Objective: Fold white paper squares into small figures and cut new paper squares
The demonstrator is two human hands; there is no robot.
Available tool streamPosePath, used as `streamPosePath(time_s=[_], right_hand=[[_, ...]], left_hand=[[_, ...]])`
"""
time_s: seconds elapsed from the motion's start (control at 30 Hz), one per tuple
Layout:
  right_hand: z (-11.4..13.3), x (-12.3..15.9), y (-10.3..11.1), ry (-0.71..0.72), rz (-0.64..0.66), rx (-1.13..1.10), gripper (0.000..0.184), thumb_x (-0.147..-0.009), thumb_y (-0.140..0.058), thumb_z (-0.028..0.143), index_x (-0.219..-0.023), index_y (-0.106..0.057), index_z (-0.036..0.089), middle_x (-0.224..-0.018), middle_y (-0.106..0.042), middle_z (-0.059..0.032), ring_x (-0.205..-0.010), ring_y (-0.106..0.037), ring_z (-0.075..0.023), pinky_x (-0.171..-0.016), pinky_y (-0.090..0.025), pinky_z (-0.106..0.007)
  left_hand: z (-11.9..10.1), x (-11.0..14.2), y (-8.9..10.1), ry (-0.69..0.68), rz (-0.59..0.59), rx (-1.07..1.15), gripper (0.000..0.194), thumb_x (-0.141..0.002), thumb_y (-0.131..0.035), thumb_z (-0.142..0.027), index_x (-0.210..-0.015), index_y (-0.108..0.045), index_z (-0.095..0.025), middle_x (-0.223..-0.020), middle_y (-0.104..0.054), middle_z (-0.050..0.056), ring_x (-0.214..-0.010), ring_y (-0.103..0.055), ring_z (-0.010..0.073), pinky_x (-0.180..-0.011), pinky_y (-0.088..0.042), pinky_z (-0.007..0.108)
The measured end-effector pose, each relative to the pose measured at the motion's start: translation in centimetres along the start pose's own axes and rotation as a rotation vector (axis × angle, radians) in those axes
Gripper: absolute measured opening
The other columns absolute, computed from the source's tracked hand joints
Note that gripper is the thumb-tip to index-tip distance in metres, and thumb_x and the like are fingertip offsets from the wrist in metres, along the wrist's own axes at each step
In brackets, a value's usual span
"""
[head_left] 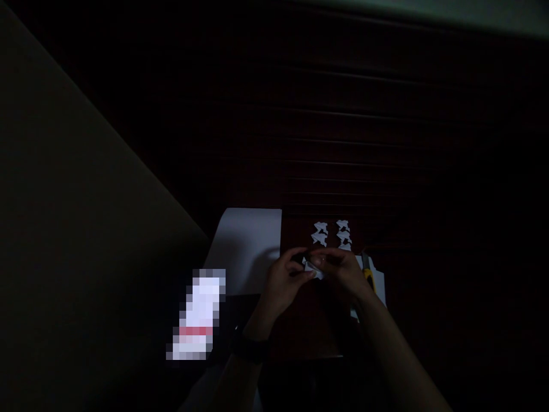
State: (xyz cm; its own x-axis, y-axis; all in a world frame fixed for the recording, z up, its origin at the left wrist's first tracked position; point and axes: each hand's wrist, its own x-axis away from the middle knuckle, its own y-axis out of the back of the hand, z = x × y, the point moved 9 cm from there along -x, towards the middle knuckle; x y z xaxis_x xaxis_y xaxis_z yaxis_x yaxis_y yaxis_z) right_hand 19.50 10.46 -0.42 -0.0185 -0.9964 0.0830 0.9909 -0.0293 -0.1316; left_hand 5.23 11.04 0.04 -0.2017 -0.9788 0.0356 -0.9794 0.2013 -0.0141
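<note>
A small piece of folded white paper (314, 269) is pinched between my two hands over the dark red-brown table (309, 332). My left hand (283, 278) grips its left and lower edge with thumb and fingers closed, and a dark band circles that wrist. My right hand (343, 269) pinches the paper from the right, its fingertips covering the upper part. Just beyond my hands lie several small folded paper shapes (319, 237) in two columns, the right column (343, 234) partly hidden at its near end. How the held paper is folded is hard to see in the dim light.
A large white paper sheet (249, 234) covers the table's left side. To the right, a yellow and grey utility knife (369, 277) rests on more white paper (380, 286). A bright pixelated rectangle (199, 309) glows at lower left. A pale wall (107, 189) rises on the left.
</note>
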Motion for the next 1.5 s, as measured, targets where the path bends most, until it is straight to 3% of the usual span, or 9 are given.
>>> streamPosePath(time_s=[0.17,0.4,0.57,0.8,1.07,1.3,1.5], right_hand=[[0.8,0.3,-0.5,0.023,0.064,0.040,0.021,-0.072,-0.072,0.029,-0.092,-0.072,0.022,-0.085,-0.071,-0.0041,-0.077,-0.063,-0.0181,-0.073,-0.048,-0.032],[2.9,0.7,-1.8,0.139,0.185,0.210,0.018,-0.080,-0.063,0.029,-0.097,-0.071,0.026,-0.101,-0.068,-0.0036,-0.095,-0.060,-0.0204,-0.086,-0.044,-0.035],[2.4,0.6,-1.6,0.112,0.171,0.254,0.016,-0.080,-0.063,0.032,-0.091,-0.070,0.022,-0.090,-0.069,-0.0032,-0.084,-0.061,-0.0184,-0.077,-0.046,-0.032],[2.6,0.7,-2.1,0.118,0.199,0.300,0.016,-0.080,-0.063,0.034,-0.085,-0.068,0.020,-0.083,-0.065,-0.0023,-0.077,-0.058,-0.0159,-0.071,-0.045,-0.028],[2.3,0.7,-2.7,0.138,0.251,0.340,0.018,-0.085,-0.057,0.035,-0.079,-0.060,0.019,-0.074,-0.056,0.0004,-0.070,-0.051,-0.0134,-0.065,-0.041,-0.025],[3.0,0.8,-3.3,0.244,0.270,0.308,0.017,-0.088,-0.052,0.032,-0.079,-0.059,0.019,-0.090,-0.058,-0.0032,-0.086,-0.054,-0.0163,-0.078,-0.042,-0.029],[3.6,0.7,-2.9,0.318,0.148,0.336,0.015,-0.083,-0.061,0.031,-0.073,-0.062,0.020,-0.100,-0.057,-0.0052,-0.098,-0.054,-0.0190,-0.087,-0.041,-0.033]], left_hand=[[0.9,0.0,0.6,0.089,0.034,0.121,0.055,-0.062,-0.077,-0.025,-0.113,-0.059,-0.020,-0.068,-0.066,0.000,-0.067,-0.063,0.0152,-0.065,-0.047,0.024],[1.1,0.7,1.2,0.212,0.029,0.260,0.056,-0.067,-0.075,-0.028,-0.119,-0.056,-0.022,-0.081,-0.067,0.004,-0.069,-0.063,0.0141,-0.060,-0.047,0.023],[1.5,0.7,1.1,0.263,-0.001,0.368,0.048,-0.068,-0.073,-0.029,-0.114,-0.059,-0.022,-0.096,-0.067,0.008,-0.084,-0.063,0.0181,-0.066,-0.049,0.026],[1.4,-0.1,1.5,0.140,-0.058,0.200,0.023,-0.073,-0.067,-0.029,-0.093,-0.069,-0.017,-0.094,-0.068,0.008,-0.081,-0.062,0.0170,-0.063,-0.046,0.023],[0.8,-0.4,1.3,0.018,-0.069,0.099,0.018,-0.076,-0.064,-0.027,-0.090,-0.069,-0.017,-0.094,-0.069,0.007,-0.088,-0.062,0.0187,-0.077,-0.046,0.028],[0.9,-0.5,1.3,-0.025,-0.089,0.045,0.018,-0.078,-0.062,-0.028,-0.091,-0.069,-0.019,-0.094,-0.070,0.007,-0.089,-0.063,0.0192,-0.079,-0.047,0.029],[0.6,-0.4,1.3,-0.036,-0.103,0.062,0.017,-0.077,-0.063,-0.028,-0.090,-0.070,-0.019,-0.094,-0.071,0.006,-0.089,-0.063,0.0189,-0.080,-0.046,0.029]])
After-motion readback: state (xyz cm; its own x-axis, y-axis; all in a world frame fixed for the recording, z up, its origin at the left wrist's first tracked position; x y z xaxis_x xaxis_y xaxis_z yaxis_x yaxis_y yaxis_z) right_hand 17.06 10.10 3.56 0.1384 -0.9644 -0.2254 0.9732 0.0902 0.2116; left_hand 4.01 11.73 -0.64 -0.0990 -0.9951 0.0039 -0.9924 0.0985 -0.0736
